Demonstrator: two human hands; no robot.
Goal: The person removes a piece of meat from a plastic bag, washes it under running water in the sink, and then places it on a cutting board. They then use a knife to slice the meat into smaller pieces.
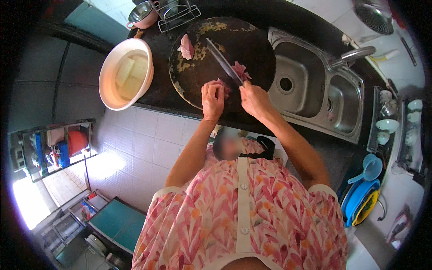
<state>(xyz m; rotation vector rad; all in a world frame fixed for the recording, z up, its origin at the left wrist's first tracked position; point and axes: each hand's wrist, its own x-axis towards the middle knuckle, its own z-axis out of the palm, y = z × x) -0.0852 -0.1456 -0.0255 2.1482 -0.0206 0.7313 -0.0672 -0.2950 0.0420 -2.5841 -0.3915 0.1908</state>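
On a round, dark, worn cutting board (pixel 206 72), my right hand (pixel 254 99) grips the handle end of a kitchen knife (pixel 224 62), whose blade points away toward the upper left. My left hand (pixel 213 99), fingers curled, presses on a piece of raw meat (pixel 223 88) just left of the blade. Cut raw meat (pixel 240 70) lies in a small heap on the blade's right side. A larger raw chunk (pixel 186 47) rests near the board's far left edge.
A white plastic basin (pixel 148 81) holding liquid and pale pieces stands left of the board. Behind are a pink-handled pot (pixel 148 20) and a wire rack (pixel 179 20). A steel double sink (pixel 300 114) with a faucet (pixel 352 55) adjoins the board's right side.
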